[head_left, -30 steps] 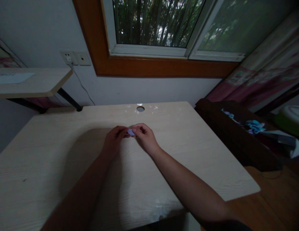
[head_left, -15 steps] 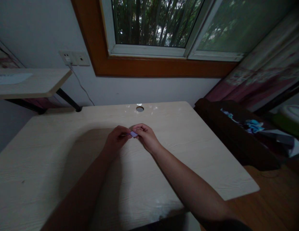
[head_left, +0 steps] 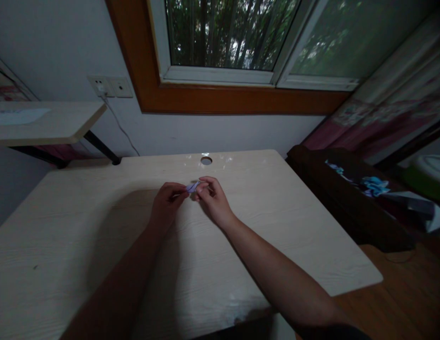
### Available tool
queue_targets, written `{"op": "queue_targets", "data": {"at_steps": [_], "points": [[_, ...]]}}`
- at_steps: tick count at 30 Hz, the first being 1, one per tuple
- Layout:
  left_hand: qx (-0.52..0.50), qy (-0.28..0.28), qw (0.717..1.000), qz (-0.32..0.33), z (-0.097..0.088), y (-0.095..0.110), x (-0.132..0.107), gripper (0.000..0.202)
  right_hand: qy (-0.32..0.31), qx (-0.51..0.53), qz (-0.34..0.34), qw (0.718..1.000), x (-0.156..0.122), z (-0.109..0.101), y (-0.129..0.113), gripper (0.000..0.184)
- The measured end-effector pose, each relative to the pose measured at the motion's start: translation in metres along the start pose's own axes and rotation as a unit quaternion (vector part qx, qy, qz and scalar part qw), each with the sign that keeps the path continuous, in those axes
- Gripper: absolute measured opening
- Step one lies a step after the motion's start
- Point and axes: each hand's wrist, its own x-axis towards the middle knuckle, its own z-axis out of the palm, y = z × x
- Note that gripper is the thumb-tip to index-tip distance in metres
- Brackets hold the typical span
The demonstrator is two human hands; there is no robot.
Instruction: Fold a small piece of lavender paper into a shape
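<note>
A small piece of folded purple paper (head_left: 191,188) is held between both hands above the middle of the desk (head_left: 262,203). My left hand (head_left: 169,197) pinches its left end between thumb and fingers. On the other side, my right hand (head_left: 212,194) grips the right part with thumb and forefinger, the other fingers curled. A crease or raised flap shows near the right fingertips. Some of the paper is hidden behind the fingers.
A round cable hole (head_left: 206,161) lies near the desk's back edge. On the left stands a raised shelf (head_left: 81,123) on dark legs, with a cord (head_left: 122,130) behind it. A dark bench (head_left: 347,203) with blue items stands at the right.
The purple paper has moved slightly up and left and now shows a raised, folded flap instead of a flat face. My right fingers have shifted on it.
</note>
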Motion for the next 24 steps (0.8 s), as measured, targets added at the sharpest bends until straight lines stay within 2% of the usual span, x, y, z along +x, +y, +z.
{"op": "queue_targets", "data": {"at_steps": [5, 9, 17, 24], "points": [[0.037, -0.028, 0.998, 0.038, -0.001, 0.001, -0.001, 0.011, -0.088, -0.122, -0.04, 0.988, -0.001, -0.004, -0.005, 0.03], [0.086, -0.041, 0.993, 0.076, -0.003, 0.003, 0.001, 0.009, -0.146, -0.268, -0.085, 0.948, 0.001, -0.01, -0.014, 0.02], [0.125, -0.043, 0.983, 0.13, -0.005, 0.001, 0.002, 0.008, -0.174, -0.238, -0.031, 0.955, 0.005, -0.021, -0.01, 0.016], [0.118, -0.056, 0.982, 0.136, -0.006, 0.006, 0.003, 0.006, -0.14, -0.257, -0.086, 0.952, 0.01, -0.023, -0.013, 0.015]]}}
